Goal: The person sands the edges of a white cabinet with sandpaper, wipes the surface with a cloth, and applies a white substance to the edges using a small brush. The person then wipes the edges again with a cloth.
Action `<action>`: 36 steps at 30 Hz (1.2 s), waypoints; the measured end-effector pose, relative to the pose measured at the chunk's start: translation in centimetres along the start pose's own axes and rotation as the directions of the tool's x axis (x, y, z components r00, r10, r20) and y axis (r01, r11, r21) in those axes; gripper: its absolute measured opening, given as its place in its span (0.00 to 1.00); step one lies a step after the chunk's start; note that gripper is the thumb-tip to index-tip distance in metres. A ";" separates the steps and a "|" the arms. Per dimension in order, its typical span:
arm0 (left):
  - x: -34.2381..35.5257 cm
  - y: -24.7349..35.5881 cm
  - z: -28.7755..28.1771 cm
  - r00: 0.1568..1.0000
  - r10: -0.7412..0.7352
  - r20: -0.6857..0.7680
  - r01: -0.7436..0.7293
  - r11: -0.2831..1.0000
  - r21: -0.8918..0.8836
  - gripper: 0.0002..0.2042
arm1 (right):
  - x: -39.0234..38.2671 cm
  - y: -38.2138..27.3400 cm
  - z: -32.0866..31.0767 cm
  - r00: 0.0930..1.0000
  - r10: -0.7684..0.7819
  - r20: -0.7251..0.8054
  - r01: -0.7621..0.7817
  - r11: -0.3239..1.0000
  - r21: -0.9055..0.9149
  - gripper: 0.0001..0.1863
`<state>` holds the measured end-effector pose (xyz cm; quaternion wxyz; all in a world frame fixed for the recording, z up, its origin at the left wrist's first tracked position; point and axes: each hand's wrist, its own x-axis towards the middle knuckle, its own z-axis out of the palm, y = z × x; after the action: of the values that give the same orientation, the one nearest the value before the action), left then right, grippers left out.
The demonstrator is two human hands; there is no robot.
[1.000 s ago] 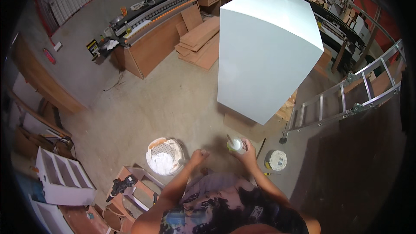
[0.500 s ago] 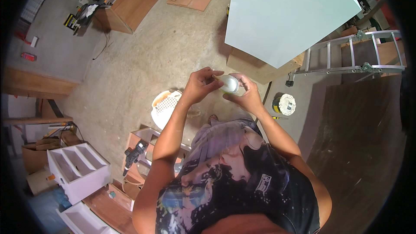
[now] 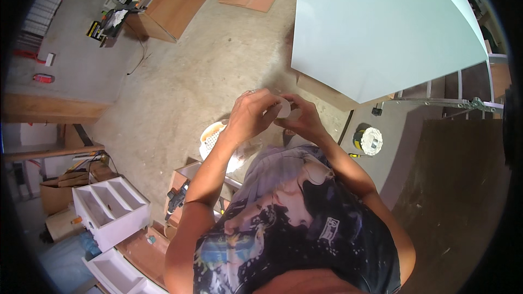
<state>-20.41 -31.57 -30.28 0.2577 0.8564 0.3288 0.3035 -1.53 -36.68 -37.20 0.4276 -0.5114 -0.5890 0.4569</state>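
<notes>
A small pale, translucent cup (image 3: 284,108) is held between my two hands above the concrete floor, in front of my body. My left hand (image 3: 252,113) curls its fingers and thumb around the cup's left side. On the other side my right hand (image 3: 306,121) grips it, fingers bent over the edge. Part of the cup is covered by my fingers, and its contents do not show. Below my left forearm sits a white perforated plastic piece (image 3: 211,140), partly hidden by the arm.
A large pale panel (image 3: 376,32) rests on a wooden box ahead right, beside a metal ladder (image 3: 436,100). A tub of white paste (image 3: 371,141) and a screwdriver (image 3: 357,155) lie to the right. At left are a cordless drill (image 3: 177,197) and white drawers (image 3: 111,207).
The cup has tilted and its open top no longer faces me. The thin stick that my left hand held is out of sight; that hand now closes round the cup. The view has shifted slightly.
</notes>
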 end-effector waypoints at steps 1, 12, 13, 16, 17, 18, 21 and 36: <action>0.5 -0.1 -0.2 0.999 -0.048 0.015 0.049 0.997 -0.052 0.05 | 0.9 -0.2 0.0 1.000 0.012 0.013 -0.012 1.000 0.011 0.31; 5.7 -6.4 -3.0 0.965 -0.254 0.065 0.259 0.961 -0.097 0.06 | 10.2 0.8 0.6 0.997 0.053 0.059 -0.054 0.998 0.014 0.33; 6.4 -7.5 -3.2 0.972 -0.228 0.051 0.232 0.968 -0.098 0.06 | 11.1 0.8 0.8 0.999 0.033 0.031 -0.034 0.999 0.038 0.33; 8.1 -12.0 -3.4 0.981 -0.187 0.055 0.194 0.964 -0.183 0.06 | 13.7 1.3 1.7 0.997 0.015 -0.075 -0.017 1.000 -0.024 0.33; 8.8 -13.7 -3.7 0.978 -0.192 0.086 0.209 0.942 -0.263 0.06 | 14.8 1.8 1.8 0.991 0.007 -0.132 -0.017 0.997 -0.076 0.34; 9.5 -15.1 -4.3 0.973 -0.193 0.123 0.224 0.914 -0.338 0.06 | 15.6 2.7 2.3 0.987 0.007 -0.163 -0.013 0.999 -0.034 0.35; 12.4 -19.1 -7.0 0.991 0.004 0.130 0.041 0.939 -0.340 0.07 | 18.8 2.1 3.7 0.957 0.130 -0.259 -0.137 0.991 -0.007 0.35; 22.1 -31.0 -16.9 0.791 0.534 0.299 -0.339 0.789 -0.513 0.05 | 28.2 -3.0 14.5 0.562 0.094 -0.822 -0.159 0.987 0.004 0.34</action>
<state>-31.44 8.64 -30.88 0.4275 0.8751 -0.0248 0.2253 -19.42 -10.30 -36.42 0.5993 -0.7200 -0.3019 0.1768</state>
